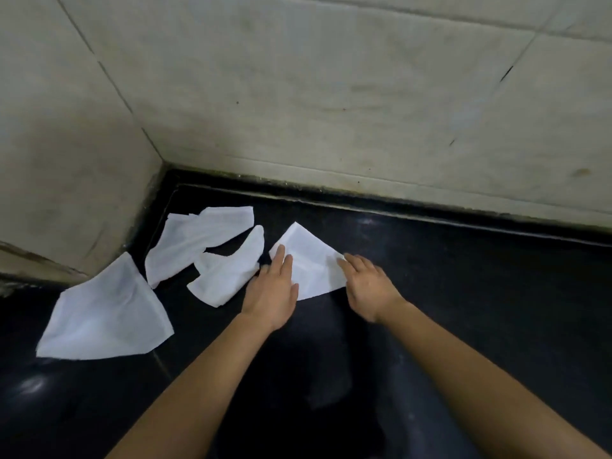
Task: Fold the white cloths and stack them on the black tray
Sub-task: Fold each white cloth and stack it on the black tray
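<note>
A folded white cloth [309, 256] lies on the black tray [430, 260] between my hands. My left hand [273, 286] rests flat on its left edge with fingers straight. My right hand [366, 283] touches its right corner, fingers extended and slightly bent. Two crumpled white cloths lie to the left, one [228, 273] beside my left hand and another [198, 236] behind it. A larger flat white cloth [106, 313] lies at the far left.
Pale tiled walls [331, 94] meet in a corner behind the black surface. A thin seam [162, 362] runs across the dark surface near the large cloth. The dark glossy surface stretches to the right and towards me.
</note>
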A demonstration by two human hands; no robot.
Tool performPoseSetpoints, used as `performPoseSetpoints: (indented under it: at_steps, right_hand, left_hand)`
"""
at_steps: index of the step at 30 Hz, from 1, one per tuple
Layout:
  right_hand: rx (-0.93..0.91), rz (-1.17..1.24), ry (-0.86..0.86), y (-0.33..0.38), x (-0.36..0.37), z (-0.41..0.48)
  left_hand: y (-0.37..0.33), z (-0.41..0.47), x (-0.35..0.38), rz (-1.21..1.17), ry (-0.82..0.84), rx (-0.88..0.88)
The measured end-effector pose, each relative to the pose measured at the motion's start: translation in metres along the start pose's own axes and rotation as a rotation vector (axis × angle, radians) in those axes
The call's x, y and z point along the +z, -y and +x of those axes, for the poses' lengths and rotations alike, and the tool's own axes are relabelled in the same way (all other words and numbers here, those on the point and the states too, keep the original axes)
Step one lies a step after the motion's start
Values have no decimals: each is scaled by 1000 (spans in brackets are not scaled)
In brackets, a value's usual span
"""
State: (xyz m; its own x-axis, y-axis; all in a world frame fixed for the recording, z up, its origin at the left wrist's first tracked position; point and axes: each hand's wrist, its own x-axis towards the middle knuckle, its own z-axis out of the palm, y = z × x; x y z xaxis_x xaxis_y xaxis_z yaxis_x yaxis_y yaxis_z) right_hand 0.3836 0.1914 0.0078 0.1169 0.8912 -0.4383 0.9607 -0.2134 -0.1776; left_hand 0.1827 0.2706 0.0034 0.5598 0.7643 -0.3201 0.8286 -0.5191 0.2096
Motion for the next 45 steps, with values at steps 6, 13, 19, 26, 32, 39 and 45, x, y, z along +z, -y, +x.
performPoseSetpoints:
  at_steps: [6,13,19,26,32,39,45]
  right_hand:
    - [22,82,-24,16,38,6]
    - [28,82,154,-23,42,-34]
    - [169,-5,100,-62,39,-75]
    - [48,45,24,-23,48,-71]
    - [-135,-128,159,16,68,-57]
    - [-48,17,167,-1,57,-80]
    - [33,231,76,-29,13,-102]
  left_hand:
    - [6,25,40,-51,18,97]
    - [-5,-9,60,-245,-137,94]
    - [-1,-59,84,-569,-129,-119]
    - [-9,-97,95,-562,-112,-169]
    - [-4,-117,95,-509,-129,-122]
    - [2,-136,81,-508,-179,-134]
    - [-6,-125,44,-671,-286,-210]
